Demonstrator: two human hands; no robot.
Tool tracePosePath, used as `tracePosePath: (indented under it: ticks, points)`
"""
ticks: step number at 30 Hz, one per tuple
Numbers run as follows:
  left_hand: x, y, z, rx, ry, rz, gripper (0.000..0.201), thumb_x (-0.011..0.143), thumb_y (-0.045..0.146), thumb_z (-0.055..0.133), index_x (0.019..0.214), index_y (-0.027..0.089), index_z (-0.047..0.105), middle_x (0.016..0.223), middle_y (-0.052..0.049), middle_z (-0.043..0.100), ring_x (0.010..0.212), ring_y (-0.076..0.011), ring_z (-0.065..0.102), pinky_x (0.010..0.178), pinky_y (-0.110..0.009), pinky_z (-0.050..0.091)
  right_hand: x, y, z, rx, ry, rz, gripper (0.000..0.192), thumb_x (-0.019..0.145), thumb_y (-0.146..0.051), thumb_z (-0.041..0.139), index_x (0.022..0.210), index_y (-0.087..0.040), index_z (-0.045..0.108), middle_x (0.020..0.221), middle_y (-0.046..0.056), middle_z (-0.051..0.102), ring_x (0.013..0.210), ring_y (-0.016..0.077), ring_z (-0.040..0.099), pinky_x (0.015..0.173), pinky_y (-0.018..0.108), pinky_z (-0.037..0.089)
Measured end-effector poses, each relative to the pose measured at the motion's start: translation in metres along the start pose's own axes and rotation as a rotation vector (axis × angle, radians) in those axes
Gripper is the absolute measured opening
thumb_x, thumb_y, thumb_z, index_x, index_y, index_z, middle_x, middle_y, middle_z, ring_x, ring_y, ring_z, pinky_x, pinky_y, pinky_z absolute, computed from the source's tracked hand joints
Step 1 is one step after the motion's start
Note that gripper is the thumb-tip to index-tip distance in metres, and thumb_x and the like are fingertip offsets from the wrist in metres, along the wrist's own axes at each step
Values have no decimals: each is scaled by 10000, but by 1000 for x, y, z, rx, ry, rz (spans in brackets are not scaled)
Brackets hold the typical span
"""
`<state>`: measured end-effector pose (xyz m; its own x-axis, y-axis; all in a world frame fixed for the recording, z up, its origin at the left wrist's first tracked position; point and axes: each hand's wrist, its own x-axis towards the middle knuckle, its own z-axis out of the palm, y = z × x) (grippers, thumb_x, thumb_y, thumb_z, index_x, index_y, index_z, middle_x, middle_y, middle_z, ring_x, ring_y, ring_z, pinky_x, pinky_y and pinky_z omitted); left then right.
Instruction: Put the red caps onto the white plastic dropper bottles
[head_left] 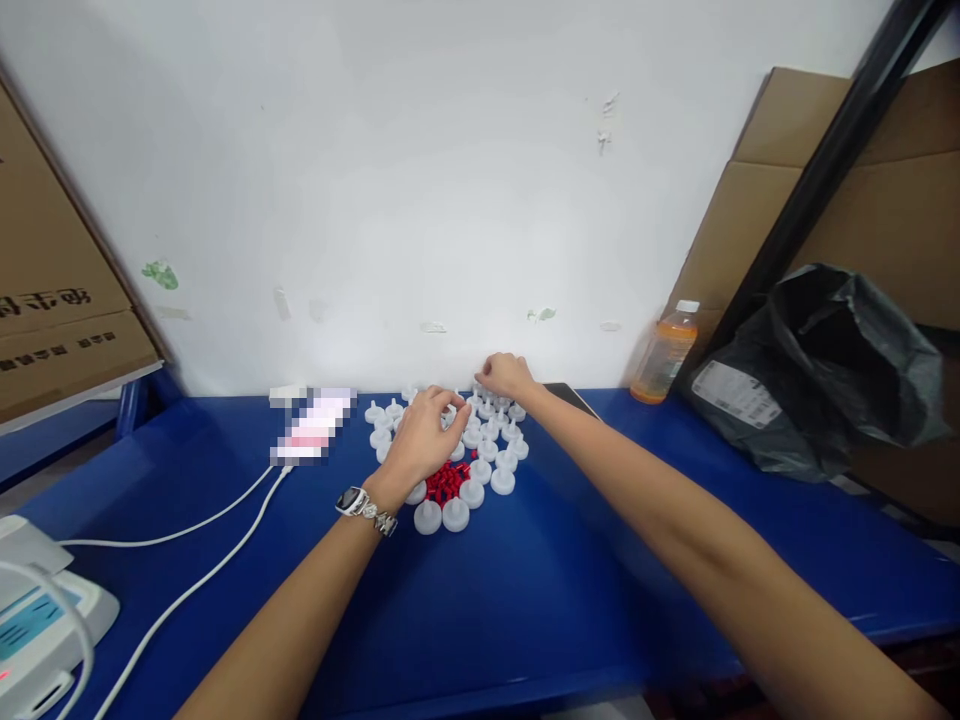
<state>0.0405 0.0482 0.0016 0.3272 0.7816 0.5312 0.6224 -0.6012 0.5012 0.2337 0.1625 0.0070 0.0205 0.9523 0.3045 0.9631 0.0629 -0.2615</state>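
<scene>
Several small white plastic caps [489,452] stand grouped on the blue table [525,580] near the wall, around a little heap of red pieces [445,483]. My left hand [421,437], with a watch on the wrist, rests over the left part of the group, its fingers curled down onto the caps. My right hand [505,376] reaches to the far edge of the group, fingertips pinched at a cap there. Whether either hand has lifted a cap is hidden by the fingers.
An orange drink bottle [664,353] stands at the wall on the right, beside a black plastic bag [817,370] and cardboard. A dark flat phone [571,399] lies behind the caps. White cables [195,575] run to a device [37,625] at the near left. A cardboard box [52,300] stands on the left.
</scene>
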Motion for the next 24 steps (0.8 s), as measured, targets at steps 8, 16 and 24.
tracePosePath:
  ticks: [8, 16, 24]
  points:
    - [-1, 2, 5, 9, 9, 24, 240, 960, 400, 477, 1043, 221, 614, 1081, -64, 611, 974, -231, 602, 874, -399, 483, -10, -9, -5, 213, 55, 58, 167, 818, -265, 577, 868, -177, 709, 900, 91, 744, 950, 225, 657, 924, 355, 401]
    - [-22, 16, -2, -80, 80, 129, 432, 968, 423, 495, 1354, 243, 419, 1274, -103, 496, 1040, -219, 584, 914, -389, 497, -111, -27, -36, 1288, -101, 121, 169, 726, -343, 624, 743, -183, 572, 688, 22, 646, 589, 123, 532, 540, 241, 385]
    - [-30, 28, -15, -200, -23, 301, 305, 987, 321, 486, 1279, 236, 491, 1142, -69, 546, 947, -175, 570, 906, -330, 489, -151, -47, -37, 1404, -93, 71, 350, 775, -445, 610, 609, -218, 401, 535, -65, 331, 488, 95, 304, 490, 262, 260]
